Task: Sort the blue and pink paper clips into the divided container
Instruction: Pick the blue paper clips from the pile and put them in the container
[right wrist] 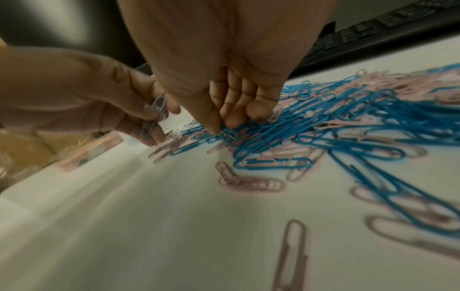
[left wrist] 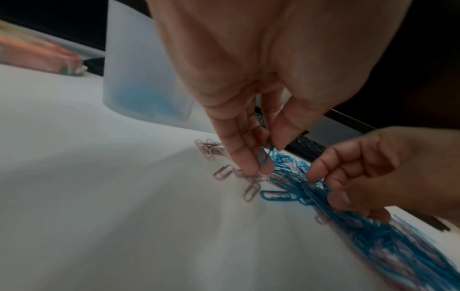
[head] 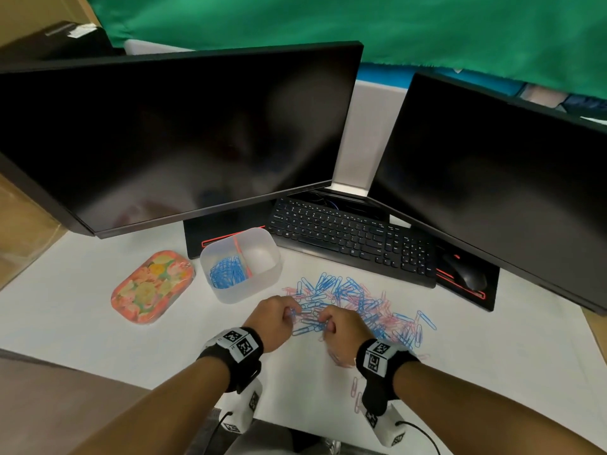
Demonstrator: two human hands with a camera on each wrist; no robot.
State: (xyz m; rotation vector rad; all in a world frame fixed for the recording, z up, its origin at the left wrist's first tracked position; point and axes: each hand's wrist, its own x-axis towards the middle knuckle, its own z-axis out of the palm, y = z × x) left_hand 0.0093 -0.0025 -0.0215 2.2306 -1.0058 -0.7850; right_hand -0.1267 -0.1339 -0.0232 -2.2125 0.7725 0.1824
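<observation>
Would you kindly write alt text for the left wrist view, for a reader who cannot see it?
The left hand pinches a blue paper clip above a mixed pile of blue and pink clips on a white table. The right hand reaches into the pile, and a translucent container holding blue clips stands behind.

A flowered tin lid (head: 151, 287) is seen left of the hands, a black keyboard (head: 348, 239) and two dark monitors (head: 184, 133) beyond them, a mouse (head: 466, 274) far right.

Bare forearms wear black wristbands (head: 230, 359) bearing white square-patterned marker blocks (head: 377, 356) and cabled cameras (head: 389, 428).
</observation>
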